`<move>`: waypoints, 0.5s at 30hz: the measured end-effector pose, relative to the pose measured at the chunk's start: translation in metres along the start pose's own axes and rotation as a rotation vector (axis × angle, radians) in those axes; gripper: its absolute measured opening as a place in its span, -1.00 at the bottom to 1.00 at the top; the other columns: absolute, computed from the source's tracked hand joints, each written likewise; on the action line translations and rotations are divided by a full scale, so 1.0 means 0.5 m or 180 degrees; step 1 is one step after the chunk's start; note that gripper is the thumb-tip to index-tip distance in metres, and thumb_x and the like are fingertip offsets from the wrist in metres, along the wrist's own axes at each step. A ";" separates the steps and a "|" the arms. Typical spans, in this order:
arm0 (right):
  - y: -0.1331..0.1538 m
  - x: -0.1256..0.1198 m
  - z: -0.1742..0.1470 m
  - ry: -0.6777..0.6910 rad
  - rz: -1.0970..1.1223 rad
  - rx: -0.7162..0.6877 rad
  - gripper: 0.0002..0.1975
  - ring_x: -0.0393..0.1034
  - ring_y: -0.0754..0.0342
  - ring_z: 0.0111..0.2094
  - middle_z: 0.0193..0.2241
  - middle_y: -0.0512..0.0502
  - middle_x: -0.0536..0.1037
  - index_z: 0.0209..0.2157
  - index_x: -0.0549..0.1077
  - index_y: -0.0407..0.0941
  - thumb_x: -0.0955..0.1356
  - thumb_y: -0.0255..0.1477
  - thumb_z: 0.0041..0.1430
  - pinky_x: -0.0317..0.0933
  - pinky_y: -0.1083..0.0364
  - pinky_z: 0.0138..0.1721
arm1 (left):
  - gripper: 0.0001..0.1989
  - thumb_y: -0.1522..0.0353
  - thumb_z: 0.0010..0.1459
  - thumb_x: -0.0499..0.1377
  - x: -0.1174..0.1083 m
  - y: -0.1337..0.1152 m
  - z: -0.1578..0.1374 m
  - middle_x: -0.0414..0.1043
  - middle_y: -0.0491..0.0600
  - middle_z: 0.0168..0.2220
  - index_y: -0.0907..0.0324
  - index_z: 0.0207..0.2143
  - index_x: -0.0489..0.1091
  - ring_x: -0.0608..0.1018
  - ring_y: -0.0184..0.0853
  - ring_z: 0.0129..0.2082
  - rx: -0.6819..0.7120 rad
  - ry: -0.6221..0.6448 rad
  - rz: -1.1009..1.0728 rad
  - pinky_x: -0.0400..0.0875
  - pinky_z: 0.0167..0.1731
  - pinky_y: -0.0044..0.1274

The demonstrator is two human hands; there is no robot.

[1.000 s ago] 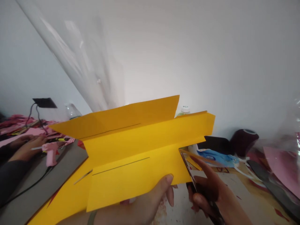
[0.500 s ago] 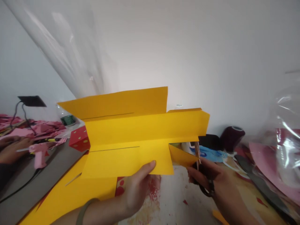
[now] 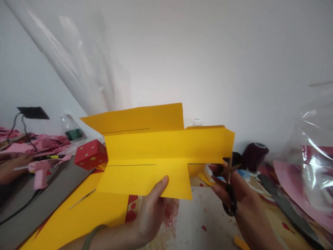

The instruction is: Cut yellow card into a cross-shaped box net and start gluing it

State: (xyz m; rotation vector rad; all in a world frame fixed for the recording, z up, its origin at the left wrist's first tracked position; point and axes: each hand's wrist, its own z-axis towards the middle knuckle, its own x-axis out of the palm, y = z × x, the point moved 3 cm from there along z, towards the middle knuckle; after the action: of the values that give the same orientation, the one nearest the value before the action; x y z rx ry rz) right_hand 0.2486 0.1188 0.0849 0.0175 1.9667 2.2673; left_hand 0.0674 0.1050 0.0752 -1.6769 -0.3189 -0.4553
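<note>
A folded sheet of yellow card [image 3: 145, 147] with drawn pencil lines is held up above the table. My left hand [image 3: 153, 205] grips its lower edge, thumb on the front and fingers behind. Scissors [image 3: 230, 194] with dark handles are in my right hand [image 3: 240, 196], fingers around the loops. Their blades point upward at the card's lower right corner, where a notch is cut. Below the notch a yellow flap [image 3: 196, 171] shows, partly behind the card; whether it is still joined I cannot tell.
A red box with gold spots [image 3: 91, 154] stands left, near a pink glue gun [image 3: 41, 173], another person's hand [image 3: 15, 168] and a plastic bottle [image 3: 71, 128]. Yellow card [image 3: 104, 211] lies on the table. Pink sheets [image 3: 288, 184] and clear plastic [image 3: 316, 156] are at right.
The flap at the card's lower right has dropped back from the scissors. The scissors have moved slightly right, and the card's left end has shifted right.
</note>
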 end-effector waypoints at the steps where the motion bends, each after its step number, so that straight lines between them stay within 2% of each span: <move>1: -0.002 0.002 0.001 0.0008 0.0170 0.0024 -0.39 0.31 -0.04 0.03 0.08 -0.13 0.37 0.08 0.22 -0.01 0.42 -0.23 -0.01 0.28 0.09 -0.07 | -0.50 0.05 0.04 0.10 -0.002 0.002 0.001 0.15 -0.11 -0.84 0.18 -0.79 0.24 0.24 -0.44 -0.77 -0.0025 0.0020 0.0013 0.13 -0.68 -0.56; 2: -0.003 0.006 0.001 0.0049 0.0266 0.0053 -0.38 0.25 -0.04 0.09 0.11 -0.12 0.34 0.09 0.22 0.00 0.42 -0.24 -0.01 0.23 0.09 0.00 | -0.50 0.06 0.06 0.08 -0.004 0.004 0.002 0.15 -0.11 -0.84 0.17 -0.78 0.25 0.26 -0.43 -0.76 -0.0045 0.0045 0.0029 0.15 -0.67 -0.55; 4: -0.003 0.011 -0.001 0.0113 0.0205 0.0063 -0.49 0.30 -0.05 0.04 0.03 -0.12 0.42 0.00 0.30 -0.01 0.42 -0.24 -0.01 0.26 0.09 -0.03 | -0.52 0.07 0.08 0.07 -0.009 0.006 0.003 0.18 -0.11 -0.81 0.17 -0.75 0.28 0.32 -0.39 -0.72 -0.0024 0.0050 0.0035 0.23 -0.61 -0.53; 7: 0.004 0.015 -0.009 -0.0029 0.0001 0.0019 -0.70 0.43 -0.06 -0.19 -0.31 -0.06 0.53 -0.23 0.42 -0.03 0.43 -0.28 -0.04 0.34 0.11 -0.25 | -0.59 0.10 0.06 0.10 -0.013 0.006 0.006 0.22 -0.10 -0.79 0.18 -0.69 0.34 0.42 -0.32 -0.62 0.0063 0.0005 -0.0046 0.31 -0.52 -0.51; 10: 0.005 0.013 -0.011 -0.0146 0.0143 0.0157 -0.82 0.44 -0.04 -0.29 -0.56 0.03 0.42 -0.33 0.44 -0.02 0.42 -0.31 -0.03 0.35 0.14 -0.34 | -0.67 0.13 0.02 0.15 -0.012 0.006 0.008 0.34 -0.08 -0.70 0.22 -0.56 0.41 0.45 -0.32 -0.59 0.0014 -0.0080 -0.0189 0.32 -0.52 -0.52; 13: -0.004 0.006 0.001 -0.0013 0.0351 0.0465 -0.78 0.43 0.01 -0.37 -0.55 0.04 0.42 -0.34 0.44 -0.03 0.45 -0.30 -0.06 0.34 0.14 -0.37 | -0.67 0.14 -0.02 0.20 -0.013 0.003 0.010 0.45 -0.03 -0.56 0.26 -0.40 0.44 0.47 -0.32 -0.56 0.0081 -0.0178 -0.0350 0.33 -0.52 -0.53; 15: -0.009 -0.003 0.012 0.0067 0.0444 0.0550 -0.71 0.42 0.03 -0.43 -0.50 0.02 0.47 -0.28 0.45 -0.04 0.47 -0.30 -0.09 0.36 0.11 -0.36 | -0.65 0.13 -0.01 0.19 -0.014 0.003 0.012 0.45 -0.02 -0.57 0.27 -0.38 0.44 0.48 -0.31 -0.55 0.0136 -0.0143 -0.0356 0.33 -0.51 -0.52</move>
State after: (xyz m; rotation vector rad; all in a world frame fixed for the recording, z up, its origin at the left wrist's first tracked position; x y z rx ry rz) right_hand 0.2509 0.1252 0.0813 0.1543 2.2318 2.1776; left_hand 0.0625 0.1109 0.0697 -1.6348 -0.4542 -0.4910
